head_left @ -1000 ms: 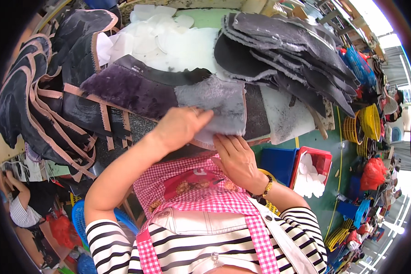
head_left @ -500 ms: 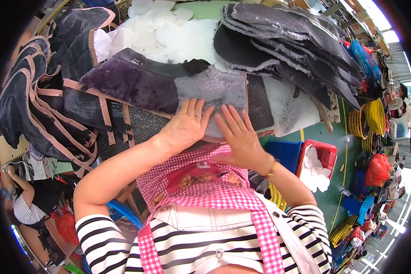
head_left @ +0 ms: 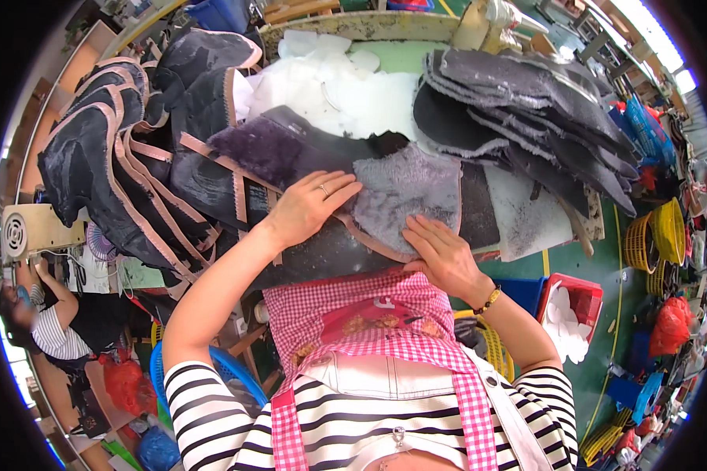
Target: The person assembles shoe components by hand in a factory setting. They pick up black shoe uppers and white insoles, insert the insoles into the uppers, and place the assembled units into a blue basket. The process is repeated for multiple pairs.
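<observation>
We rest our left hand (head_left: 310, 206) and right hand (head_left: 445, 253) on the fur (head_left: 410, 182) (purple beside grey), near a dark stack (head_left: 518, 98).

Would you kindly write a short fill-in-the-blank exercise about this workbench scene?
1. The left hand wears a ____ on one finger.
2. The right hand touches the ____ part of the furry piece, not the dark purple part.
3. The checked apron is white and ____.

Missing words: ring; grey; pink.

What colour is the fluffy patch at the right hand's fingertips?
Grey; the patch shows best in the head view.
</observation>
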### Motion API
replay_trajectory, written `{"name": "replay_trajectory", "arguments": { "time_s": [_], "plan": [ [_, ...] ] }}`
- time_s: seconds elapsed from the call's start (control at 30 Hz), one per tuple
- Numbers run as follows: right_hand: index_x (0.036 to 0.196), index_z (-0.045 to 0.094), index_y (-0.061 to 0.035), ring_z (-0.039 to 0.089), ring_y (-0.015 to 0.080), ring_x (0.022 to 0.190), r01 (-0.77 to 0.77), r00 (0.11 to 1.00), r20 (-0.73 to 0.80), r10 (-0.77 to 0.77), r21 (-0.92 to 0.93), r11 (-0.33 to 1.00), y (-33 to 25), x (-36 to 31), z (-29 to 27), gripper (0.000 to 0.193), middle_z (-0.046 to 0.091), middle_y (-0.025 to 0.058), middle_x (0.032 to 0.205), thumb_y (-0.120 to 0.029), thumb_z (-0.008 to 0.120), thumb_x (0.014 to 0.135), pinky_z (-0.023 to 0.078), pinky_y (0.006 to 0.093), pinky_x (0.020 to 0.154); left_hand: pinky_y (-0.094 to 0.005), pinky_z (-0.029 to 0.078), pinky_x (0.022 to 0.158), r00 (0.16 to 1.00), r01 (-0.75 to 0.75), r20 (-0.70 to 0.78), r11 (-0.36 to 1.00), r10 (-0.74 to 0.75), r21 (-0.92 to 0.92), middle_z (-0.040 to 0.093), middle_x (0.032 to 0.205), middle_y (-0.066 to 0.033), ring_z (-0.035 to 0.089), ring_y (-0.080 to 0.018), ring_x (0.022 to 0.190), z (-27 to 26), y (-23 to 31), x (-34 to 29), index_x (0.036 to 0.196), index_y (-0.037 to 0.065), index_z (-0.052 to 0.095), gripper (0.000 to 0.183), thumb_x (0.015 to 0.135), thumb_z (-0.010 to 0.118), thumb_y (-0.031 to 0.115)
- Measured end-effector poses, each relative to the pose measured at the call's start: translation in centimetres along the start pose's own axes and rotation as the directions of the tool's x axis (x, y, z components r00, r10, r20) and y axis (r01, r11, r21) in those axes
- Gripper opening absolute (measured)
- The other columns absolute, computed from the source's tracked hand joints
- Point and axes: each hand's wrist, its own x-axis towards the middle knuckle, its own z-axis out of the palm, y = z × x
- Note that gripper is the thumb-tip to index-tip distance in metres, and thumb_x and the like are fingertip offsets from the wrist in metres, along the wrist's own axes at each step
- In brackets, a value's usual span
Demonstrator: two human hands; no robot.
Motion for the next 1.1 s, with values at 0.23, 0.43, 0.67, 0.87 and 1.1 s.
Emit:
{"name": "replay_trajectory", "arguments": {
  "time_s": [0.23,0.43,0.67,0.87,1.1],
  "plan": [
    [0.108,0.060,0.0008,0.065,0.0308,0.092,-0.187,0.974,-0.169,0.154,-0.205,0.961,-5.1,4.8,-6.4,0.041,0.065,0.0156,0.102,-0.020,0.074,0.075,0.051,0.0387,0.079,-0.0385,0.053,0.077,0.994,0.071,0.091,0.997,-0.067,-0.036,0.067,0.093,-0.0161,0.066,-0.0313,0.087,-7.4,3.9,4.7,0.115,-0.001,0.060,0.043,0.072,0.059,-0.004],
    [0.082,0.067,0.0025,0.057,0.0090,0.059,-0.425,0.905,0.315,0.287,0.611,0.668,-3.5,8.4,-16.7,0.017,0.061,0.0045,0.062,-0.011,0.076,0.077,0.046,0.0285,0.055,-0.0394,0.050,0.066,0.986,0.079,0.164,0.824,0.017,-0.561,0.066,0.081,-0.0192,0.065,-0.0354,0.077,-18.4,8.0,4.2,0.092,-0.002,0.066,0.021,0.071,0.067,-0.003],
    [0.089,0.068,0.0051,0.048,0.0051,0.068,-0.391,0.907,0.412,0.086,0.746,0.539,-3.6,9.9,-14.5,0.022,0.061,0.0016,0.069,-0.015,0.074,0.082,0.043,0.0255,0.062,-0.0280,0.048,0.067,0.928,0.356,0.336,0.653,-0.162,-0.669,0.068,0.080,-0.0129,0.064,-0.0171,0.071,-17.5,9.3,1.8,0.098,-0.002,0.066,0.031,0.076,0.079,0.016],
    [0.090,0.068,0.0043,0.053,0.0057,0.069,-0.247,0.940,0.339,-0.037,0.751,0.613,-4.6,11.4,-15.7,0.026,0.064,0.0054,0.072,-0.017,0.077,0.080,0.046,0.0270,0.063,-0.0250,0.036,0.052,0.850,0.481,0.268,0.463,-0.453,-0.744,0.053,0.057,-0.0006,0.043,-0.0035,0.057,-16.3,11.6,2.7,0.081,-0.001,0.070,0.020,0.081,0.077,0.018],
    [0.082,0.067,0.0055,0.048,0.0035,0.065,-0.299,0.922,0.383,-0.052,0.791,0.533,-6.8,13.6,-16.2,0.019,0.062,0.0012,0.070,-0.010,0.077,0.079,0.039,0.0246,0.056,-0.0227,0.032,0.052,0.912,0.317,0.200,0.306,-0.358,-0.898,0.050,0.061,0.0060,0.040,-0.0016,0.060,-16.7,11.0,3.1,0.103,-0.003,0.071,0.024,0.085,0.073,0.013]
  ]
}}
